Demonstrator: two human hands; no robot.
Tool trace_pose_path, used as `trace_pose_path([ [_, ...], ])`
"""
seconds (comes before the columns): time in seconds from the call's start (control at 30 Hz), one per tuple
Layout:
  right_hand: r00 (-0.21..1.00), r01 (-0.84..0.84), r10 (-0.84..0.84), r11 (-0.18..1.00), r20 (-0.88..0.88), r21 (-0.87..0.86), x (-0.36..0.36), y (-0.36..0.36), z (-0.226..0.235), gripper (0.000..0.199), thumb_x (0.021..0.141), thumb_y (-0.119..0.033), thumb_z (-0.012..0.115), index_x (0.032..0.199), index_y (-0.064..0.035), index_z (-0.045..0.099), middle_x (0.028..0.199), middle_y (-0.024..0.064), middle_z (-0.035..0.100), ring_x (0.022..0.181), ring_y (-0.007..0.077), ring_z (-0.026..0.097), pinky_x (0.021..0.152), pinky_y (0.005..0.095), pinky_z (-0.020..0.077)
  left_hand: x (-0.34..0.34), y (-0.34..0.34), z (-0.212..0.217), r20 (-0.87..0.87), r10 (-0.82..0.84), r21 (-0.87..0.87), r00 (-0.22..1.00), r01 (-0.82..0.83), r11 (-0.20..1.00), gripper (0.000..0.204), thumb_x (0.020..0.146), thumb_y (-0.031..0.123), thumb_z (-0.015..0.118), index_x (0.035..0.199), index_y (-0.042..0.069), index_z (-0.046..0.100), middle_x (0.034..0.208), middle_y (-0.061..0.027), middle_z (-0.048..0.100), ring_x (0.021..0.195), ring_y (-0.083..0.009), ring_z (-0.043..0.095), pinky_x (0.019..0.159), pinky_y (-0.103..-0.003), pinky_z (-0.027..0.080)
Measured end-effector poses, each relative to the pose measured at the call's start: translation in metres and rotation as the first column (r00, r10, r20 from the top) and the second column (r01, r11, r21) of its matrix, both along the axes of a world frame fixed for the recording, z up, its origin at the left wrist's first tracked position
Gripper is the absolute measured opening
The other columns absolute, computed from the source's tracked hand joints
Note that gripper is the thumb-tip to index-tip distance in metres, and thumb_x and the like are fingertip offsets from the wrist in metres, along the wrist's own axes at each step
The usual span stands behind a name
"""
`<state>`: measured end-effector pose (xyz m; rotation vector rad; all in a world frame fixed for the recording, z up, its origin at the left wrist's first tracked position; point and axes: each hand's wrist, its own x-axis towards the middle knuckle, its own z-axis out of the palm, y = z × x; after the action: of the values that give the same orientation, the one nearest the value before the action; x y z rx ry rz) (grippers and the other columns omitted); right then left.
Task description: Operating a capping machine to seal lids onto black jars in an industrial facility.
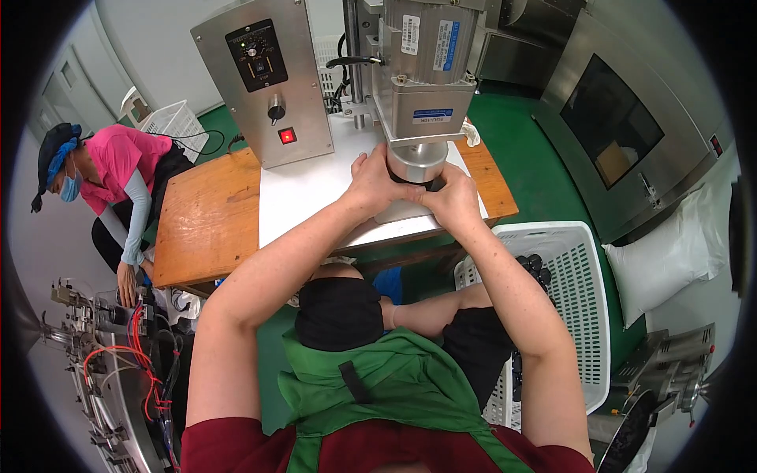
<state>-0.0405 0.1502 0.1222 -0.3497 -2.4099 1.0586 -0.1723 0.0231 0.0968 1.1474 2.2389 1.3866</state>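
Observation:
Both of my hands reach up to a silver cylindrical machine head [415,160] that hangs from a grey motor unit [426,63]. My left hand [371,183] wraps the left side of the cylinder's base. My right hand [453,193] meets it from the right, fingers closed around a small dark object [434,185] held under the cylinder. The object is mostly hidden by my fingers. The machine stands on a metal plate [307,193] on a wooden table [205,217].
A steel control box [264,79] with a dial and red lit button stands left of the motor. A white plastic basket [579,315] with dark pieces sits at my right. A person in pink [118,181] crouches at left by a wired machine [110,363]. White sack [670,256] at right.

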Motion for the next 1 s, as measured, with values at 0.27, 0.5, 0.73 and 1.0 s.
trace_pose_path([
  [0.27,0.996,-0.014,0.031,0.983,-0.088,0.184,-0.009,0.008,-0.011,0.047,0.066,-0.027,0.083,0.101,0.0004,0.066,0.094,0.0164,0.069,0.096,0.0358,0.064,0.095,0.043,0.0457,0.003,0.001,-0.004,-0.043,0.1,0.115,0.994,-0.095,0.989,0.088,0.053,0.037,0.092,0.122,-0.001,0.052,0.112,-0.0142,0.067,0.113,-0.0291,0.06,0.106,-0.043,0.031],
  [0.5,0.973,-0.181,0.148,0.964,-0.175,-0.194,0.038,-0.025,-0.008,0.054,0.075,-0.034,0.071,0.109,0.0042,0.055,0.098,0.0256,0.063,0.102,0.0423,0.059,0.086,0.0465,0.0482,0.047,-0.033,0.002,0.188,0.141,0.221,0.972,-0.182,0.958,0.089,0.06,0.01,0.088,0.135,-0.003,0.042,0.128,-0.018,0.058,0.118,-0.0273,0.057,0.103,-0.037,0.044],
  [0.73,0.963,-0.268,0.27,0.957,0.003,-0.108,0.126,-0.055,-0.008,0.086,0.078,-0.04,0.078,0.136,0.0059,0.034,0.116,0.0262,0.049,0.099,0.0451,0.06,0.082,0.0465,0.0535,0.157,-0.078,0.012,0.237,-0.111,0.229,0.965,0.055,0.972,0.103,0.062,-0.007,0.083,0.146,0.003,0.025,0.142,-0.016,0.044,0.128,-0.0259,0.048,0.108,-0.039,0.041],
  [1.0,0.997,0.07,-0.07,0.997,-0.009,-0.033,0.214,0.04,-0.038,0.075,0.078,-0.038,0.075,0.132,0.0013,0.04,0.122,0.0253,0.052,0.108,0.0428,0.059,0.086,0.0467,0.0515,0.172,-0.019,-0.002,-0.208,-0.434,-0.135,0.877,0.414,0.9,0.113,0.06,0.001,0.087,0.152,0.006,0.021,0.153,-0.0204,0.034,0.144,-0.0365,0.029,0.117,-0.048,0.026],
])
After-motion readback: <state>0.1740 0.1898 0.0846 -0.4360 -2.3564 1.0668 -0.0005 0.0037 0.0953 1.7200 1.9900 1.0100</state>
